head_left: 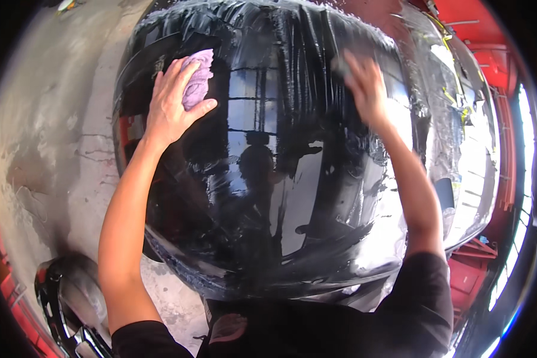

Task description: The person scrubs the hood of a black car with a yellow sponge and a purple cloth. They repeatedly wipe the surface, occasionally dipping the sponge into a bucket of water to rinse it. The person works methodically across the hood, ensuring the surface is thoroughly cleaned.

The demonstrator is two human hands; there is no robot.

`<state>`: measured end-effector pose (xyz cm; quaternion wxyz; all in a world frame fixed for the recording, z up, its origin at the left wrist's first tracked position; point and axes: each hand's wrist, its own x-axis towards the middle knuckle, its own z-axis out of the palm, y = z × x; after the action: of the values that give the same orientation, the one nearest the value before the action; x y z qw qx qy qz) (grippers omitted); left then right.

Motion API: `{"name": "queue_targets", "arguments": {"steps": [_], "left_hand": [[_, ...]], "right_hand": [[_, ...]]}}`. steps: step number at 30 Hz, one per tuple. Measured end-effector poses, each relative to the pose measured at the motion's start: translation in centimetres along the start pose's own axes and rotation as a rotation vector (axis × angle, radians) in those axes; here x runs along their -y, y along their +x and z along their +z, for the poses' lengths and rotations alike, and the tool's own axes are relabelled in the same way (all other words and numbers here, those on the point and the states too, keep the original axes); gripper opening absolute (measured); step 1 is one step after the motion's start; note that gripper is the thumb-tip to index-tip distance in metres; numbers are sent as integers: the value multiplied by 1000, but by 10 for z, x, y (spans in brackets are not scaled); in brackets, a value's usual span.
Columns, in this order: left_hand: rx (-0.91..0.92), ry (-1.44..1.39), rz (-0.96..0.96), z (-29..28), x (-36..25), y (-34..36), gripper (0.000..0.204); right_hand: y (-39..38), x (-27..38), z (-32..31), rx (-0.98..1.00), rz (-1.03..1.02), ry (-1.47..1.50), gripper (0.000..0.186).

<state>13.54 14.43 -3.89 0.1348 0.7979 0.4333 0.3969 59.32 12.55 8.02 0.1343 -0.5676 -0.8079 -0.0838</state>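
A glossy black curved car panel [250, 221] fills the middle, streaked with a pale, wet-looking film across its top and right. My left hand [176, 95] grips a crumpled light purple cloth [198, 83] against the panel's upper left. At the upper right, my right hand [365, 89] is over the streaked area, blurred by motion. A small greyish item [341, 65] shows at its fingertips, too blurred to name or to tell whether it is gripped.
Stained concrete floor [48, 131] runs down the left. A separate glossy black curved part [65, 298] lies at lower left. Red equipment or framework [477, 24] lines the right behind the car. Yellow tape-like strips [462, 113] show along the car's right part.
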Motion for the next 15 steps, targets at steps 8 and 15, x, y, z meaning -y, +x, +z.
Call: {"name": "queue_targets", "arguments": {"steps": [8, 15], "left_hand": [[26, -74, 55, 17, -13, 22, 87], [51, -3, -44, 0, -2, -1, 84]], "right_hand": [[71, -122, -20, -30, 54, -160, 53], [-25, -24, -19, 26, 52, 5, 57]]}}
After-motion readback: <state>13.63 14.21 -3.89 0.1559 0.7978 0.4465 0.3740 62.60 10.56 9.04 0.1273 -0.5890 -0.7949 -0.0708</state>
